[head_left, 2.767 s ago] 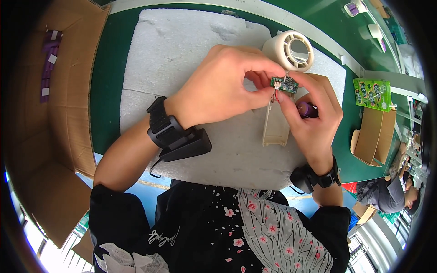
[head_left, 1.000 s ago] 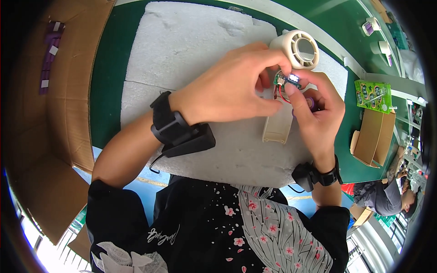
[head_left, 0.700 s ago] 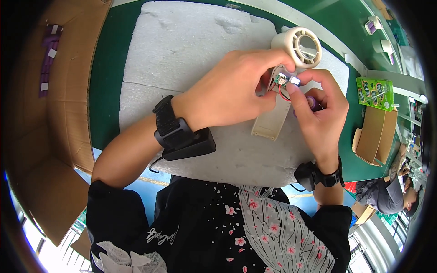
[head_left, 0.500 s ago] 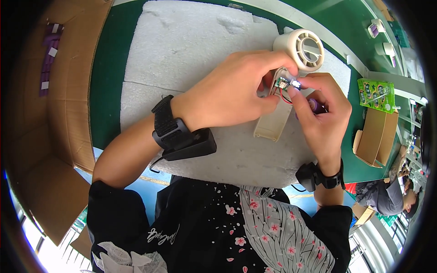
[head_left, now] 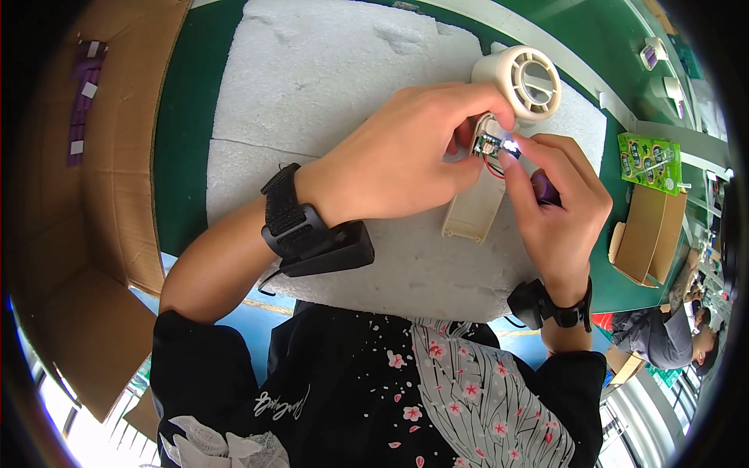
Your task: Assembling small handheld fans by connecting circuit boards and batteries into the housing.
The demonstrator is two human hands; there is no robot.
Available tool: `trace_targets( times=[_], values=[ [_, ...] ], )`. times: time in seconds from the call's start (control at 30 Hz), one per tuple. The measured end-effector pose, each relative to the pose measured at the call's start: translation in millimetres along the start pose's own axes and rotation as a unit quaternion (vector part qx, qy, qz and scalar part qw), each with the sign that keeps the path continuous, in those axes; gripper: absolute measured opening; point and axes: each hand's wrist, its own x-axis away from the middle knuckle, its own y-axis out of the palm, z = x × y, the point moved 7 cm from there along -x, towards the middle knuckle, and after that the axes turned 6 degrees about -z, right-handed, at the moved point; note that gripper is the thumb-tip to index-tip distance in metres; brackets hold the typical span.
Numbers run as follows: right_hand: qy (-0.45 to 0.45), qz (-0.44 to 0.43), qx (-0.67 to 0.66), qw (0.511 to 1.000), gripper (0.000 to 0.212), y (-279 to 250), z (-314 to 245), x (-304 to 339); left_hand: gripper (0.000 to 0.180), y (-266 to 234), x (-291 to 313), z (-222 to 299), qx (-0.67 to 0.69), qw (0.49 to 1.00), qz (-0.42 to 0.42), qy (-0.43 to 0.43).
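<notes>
Since a moment ago both hands drift up toward the fan head. Left hand pinches the little circuit board over the cream fan handle; right hand grips its wires, steadying them.

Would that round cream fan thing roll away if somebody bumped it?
Probably not far. The cream fan has a round head, but a long flat handle lies on the white foam mat, which likely stops rolling. It looks like hollow plastic, so probably light and stiff. The left hand also steadies it.
</notes>
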Motion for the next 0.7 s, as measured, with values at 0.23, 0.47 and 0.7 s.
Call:
trace_targets(
  times=[0.23, 0.47, 0.7],
  values=[
    [-0.023, 0.011, 0.038, 0.999, 0.020, 0, -7, 1, 0.038, 0, 0, 0, -0.004, 1.000, 0.008, 0.000],
    [-0.018, 0.008, 0.065, 0.998, 0.019, -1, -12, 0, 0.037, -1, 0, -1, -0.007, 1.000, 0.023, 0.013],
    [-0.053, 0.005, 0.100, 0.994, 0.020, -1, -16, 0, 0.032, 0, -1, -2, 0.011, 1.000, -0.005, 0.005]
  ],
)
